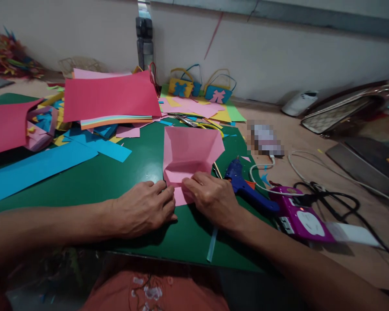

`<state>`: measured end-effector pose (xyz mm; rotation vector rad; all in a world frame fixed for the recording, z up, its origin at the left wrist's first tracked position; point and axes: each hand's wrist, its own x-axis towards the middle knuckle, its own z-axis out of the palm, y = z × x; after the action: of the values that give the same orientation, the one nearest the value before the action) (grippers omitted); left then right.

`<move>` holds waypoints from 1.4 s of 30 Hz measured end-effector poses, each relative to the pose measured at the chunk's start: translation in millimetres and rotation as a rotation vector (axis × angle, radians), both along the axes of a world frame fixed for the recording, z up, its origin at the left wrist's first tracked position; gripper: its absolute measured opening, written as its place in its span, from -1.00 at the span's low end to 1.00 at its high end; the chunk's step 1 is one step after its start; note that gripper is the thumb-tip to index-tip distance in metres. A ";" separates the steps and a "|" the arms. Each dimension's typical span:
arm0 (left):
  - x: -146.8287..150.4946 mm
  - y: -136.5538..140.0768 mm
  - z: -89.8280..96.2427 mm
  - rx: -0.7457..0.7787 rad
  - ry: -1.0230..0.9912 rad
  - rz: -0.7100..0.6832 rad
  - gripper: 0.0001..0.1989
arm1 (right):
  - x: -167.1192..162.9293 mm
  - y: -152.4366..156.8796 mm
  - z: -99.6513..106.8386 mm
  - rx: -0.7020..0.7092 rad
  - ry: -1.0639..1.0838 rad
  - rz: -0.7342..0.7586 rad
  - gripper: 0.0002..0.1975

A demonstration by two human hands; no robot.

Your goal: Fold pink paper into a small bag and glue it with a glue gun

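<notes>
A sheet of pink paper (193, 144), creased and folded into a bag-like shape, lies on a green board in front of me. My right hand (214, 199) is closed on its lower right part, thumb and fingers pinching the folded edge. At the lower left edge, my left hand (149, 207) has its fingers bent together, gripping the paper's side; the thumb tip shows below. Just right of my right hand lies a blue glue gun (243, 185). A clear glue stick (212, 245) rests below my right wrist.
Red sheets (110, 97) top a paper stack at the back left, near blue strips (42, 168). Scissors (186, 121) lie behind the pink paper. Small paper bags (181, 87) stand by the wall. A purple power strip (301, 216) with cables and a phone (266, 139) are at right.
</notes>
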<state>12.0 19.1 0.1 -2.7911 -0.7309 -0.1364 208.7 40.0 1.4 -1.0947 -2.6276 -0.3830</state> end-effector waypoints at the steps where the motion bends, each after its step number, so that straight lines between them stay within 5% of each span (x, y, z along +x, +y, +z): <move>1: -0.2 0.0 0.3 -0.002 0.003 0.001 -0.67 | 0.5 -0.4 0.4 -0.007 -0.006 0.002 -0.75; 11: 1.8 -4.3 3.0 0.013 0.035 0.057 -0.72 | 0.1 -5.2 3.6 -0.085 -0.099 0.006 -0.78; 20: 1.1 2.8 0.9 -0.093 0.008 0.007 -0.76 | 23.4 -9.9 27.0 -0.096 0.096 -0.104 -0.72; 42: 0.0 4.4 3.0 -0.123 0.033 0.064 -0.73 | -0.2 -7.1 16.0 -0.303 -0.237 -0.197 -0.76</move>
<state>12.0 23.5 3.2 -2.8735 -0.8464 -0.0343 208.6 32.9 17.4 -1.4948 -2.8608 -0.1628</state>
